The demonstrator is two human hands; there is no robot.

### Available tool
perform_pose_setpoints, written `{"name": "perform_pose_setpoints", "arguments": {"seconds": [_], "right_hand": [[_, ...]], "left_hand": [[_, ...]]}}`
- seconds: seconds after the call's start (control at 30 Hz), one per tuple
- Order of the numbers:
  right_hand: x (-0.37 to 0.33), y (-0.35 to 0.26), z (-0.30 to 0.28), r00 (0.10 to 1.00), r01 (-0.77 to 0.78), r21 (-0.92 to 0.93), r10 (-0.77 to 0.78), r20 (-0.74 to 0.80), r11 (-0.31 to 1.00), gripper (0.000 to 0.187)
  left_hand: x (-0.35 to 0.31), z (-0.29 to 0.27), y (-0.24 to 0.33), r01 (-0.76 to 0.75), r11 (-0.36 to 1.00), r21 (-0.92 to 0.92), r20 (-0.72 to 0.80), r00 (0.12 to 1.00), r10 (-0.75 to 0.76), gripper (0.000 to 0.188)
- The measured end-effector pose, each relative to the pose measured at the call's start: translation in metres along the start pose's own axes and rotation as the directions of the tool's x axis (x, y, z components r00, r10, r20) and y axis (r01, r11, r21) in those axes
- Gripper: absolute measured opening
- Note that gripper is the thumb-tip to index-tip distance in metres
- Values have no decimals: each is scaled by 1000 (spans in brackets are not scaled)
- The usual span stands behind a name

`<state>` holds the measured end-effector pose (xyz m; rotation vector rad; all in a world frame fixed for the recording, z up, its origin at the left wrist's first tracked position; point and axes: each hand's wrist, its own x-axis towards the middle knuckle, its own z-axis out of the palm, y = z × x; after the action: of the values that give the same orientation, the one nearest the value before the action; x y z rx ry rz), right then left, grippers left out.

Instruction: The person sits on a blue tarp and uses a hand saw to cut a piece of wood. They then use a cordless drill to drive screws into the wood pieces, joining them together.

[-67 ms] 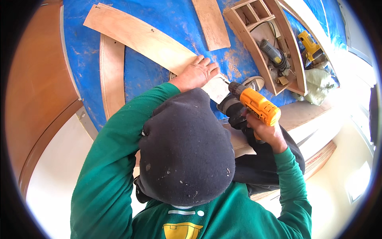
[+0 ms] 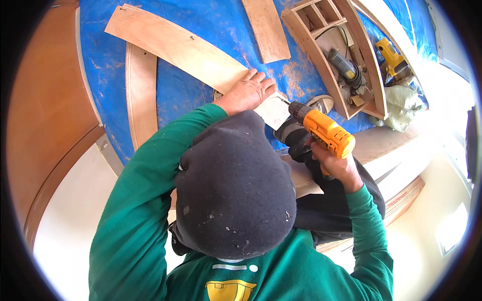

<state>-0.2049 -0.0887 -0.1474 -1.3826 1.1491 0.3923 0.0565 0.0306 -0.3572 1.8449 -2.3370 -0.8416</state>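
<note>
My left hand (image 2: 249,91) lies flat with its fingers stretched out across a long plywood strip (image 2: 175,42), near its close end. The strip runs from the far left toward the middle, and a paler end piece (image 2: 274,112) shows beyond my palm. In my right hand (image 2: 335,163) is an orange cordless drill (image 2: 329,131), gripped by its handle. Its dark chuck points left at the edge of that pale end, with a thin bit between them. Whether the bit has entered the wood I cannot tell.
Another plywood strip (image 2: 141,95) lies beneath the long one, and a further board (image 2: 267,30) is at the far middle, on a blue tarp (image 2: 183,93). At right, a curved wooden frame (image 2: 360,47) holds a grey power tool (image 2: 345,69). Beside it are a yellow tool (image 2: 391,56) and a plastic bag (image 2: 401,108).
</note>
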Motion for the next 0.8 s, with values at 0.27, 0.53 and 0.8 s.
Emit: {"name": "perform_pose_setpoints", "arguments": {"seconds": [0.27, 0.53, 0.8], "right_hand": [[11, 1, -4, 1000, -9, 52, 7, 28, 999, 34], [16, -5, -6, 962, 268, -259, -270, 27, 928, 39], [23, -53, -7, 892, 396, -619, -445, 83, 679, 28]], "left_hand": [[5, 1, -6, 1, 1000, 21, -76, 997, 0, 48], [4, 2, -6, -2, 1000, 20, -95, 995, 4, 47], [7, 9, -6, -3, 1000, -12, -44, 999, 3, 63]]}}
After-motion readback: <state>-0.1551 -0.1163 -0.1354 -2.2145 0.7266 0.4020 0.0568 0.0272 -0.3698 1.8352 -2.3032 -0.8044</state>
